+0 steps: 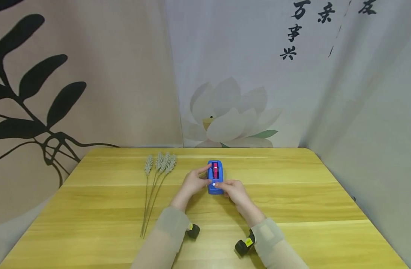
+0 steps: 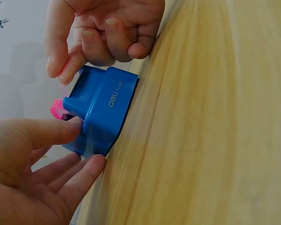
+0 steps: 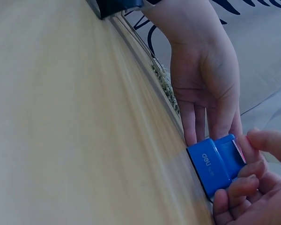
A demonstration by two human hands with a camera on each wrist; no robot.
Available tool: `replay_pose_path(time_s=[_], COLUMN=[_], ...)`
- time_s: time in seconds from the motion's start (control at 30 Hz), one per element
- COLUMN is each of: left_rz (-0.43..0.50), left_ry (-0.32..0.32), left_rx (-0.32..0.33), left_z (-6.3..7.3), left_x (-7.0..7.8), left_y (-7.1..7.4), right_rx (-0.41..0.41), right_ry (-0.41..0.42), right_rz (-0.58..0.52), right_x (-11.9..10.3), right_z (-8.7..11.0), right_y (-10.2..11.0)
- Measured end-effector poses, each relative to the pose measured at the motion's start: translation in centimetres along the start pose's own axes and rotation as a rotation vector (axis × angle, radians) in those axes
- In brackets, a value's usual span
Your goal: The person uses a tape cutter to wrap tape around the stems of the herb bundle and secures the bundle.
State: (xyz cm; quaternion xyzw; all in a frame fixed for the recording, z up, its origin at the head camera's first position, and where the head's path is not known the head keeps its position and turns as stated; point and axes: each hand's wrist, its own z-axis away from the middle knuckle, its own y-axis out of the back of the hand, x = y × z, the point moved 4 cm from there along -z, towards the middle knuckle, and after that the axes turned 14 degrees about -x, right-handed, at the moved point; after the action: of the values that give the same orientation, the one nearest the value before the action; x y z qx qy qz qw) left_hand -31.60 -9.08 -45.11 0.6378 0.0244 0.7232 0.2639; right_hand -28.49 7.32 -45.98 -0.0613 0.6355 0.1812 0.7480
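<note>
A blue tape dispenser (image 2: 110,108) marked "deli" stands on the wooden table, with a pink roll (image 1: 215,170) in its upper slot. My left hand (image 1: 193,183) grips it from the left, thumb on its near side in the left wrist view and fingers around its far end. At the toothed cutter (image 3: 239,151), the thumb and forefinger of my right hand (image 1: 235,191) pinch together on what looks like the tape's end. A faint pinkish strip (image 2: 65,90) shows beneath those fingertips. The other right fingers are curled beside the dispenser's front.
Several dried wheat-like stalks (image 1: 161,168) lie on the table (image 1: 309,198) to the left of my hands. A printed curtain (image 1: 131,74) hangs behind the table's far edge. Black wrist devices (image 1: 241,247) are strapped below both sleeves.
</note>
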Motion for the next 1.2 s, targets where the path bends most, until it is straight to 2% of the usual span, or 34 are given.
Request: replay_pose_path(time_s=[0.23,0.7,1.2], left_rz=[-0.011,0.000,0.018], left_ry=[-0.017,-0.006,-0.001], left_rx=[-0.002,-0.007,-0.002], left_z=[0.1,0.0,-0.2], left_x=[-0.1,-0.1,-0.3], left_y=[0.1,0.0,0.1], right_rx=[0.003,0.006,-0.029], right_ry=[-0.009,-0.021,-0.009], right_rz=[-0.007,0.005,0.045], right_x=[0.1,0.6,0.3], right_z=[0.5,1.5,2.6], right_y=[-0.3,-0.4,-0.6])
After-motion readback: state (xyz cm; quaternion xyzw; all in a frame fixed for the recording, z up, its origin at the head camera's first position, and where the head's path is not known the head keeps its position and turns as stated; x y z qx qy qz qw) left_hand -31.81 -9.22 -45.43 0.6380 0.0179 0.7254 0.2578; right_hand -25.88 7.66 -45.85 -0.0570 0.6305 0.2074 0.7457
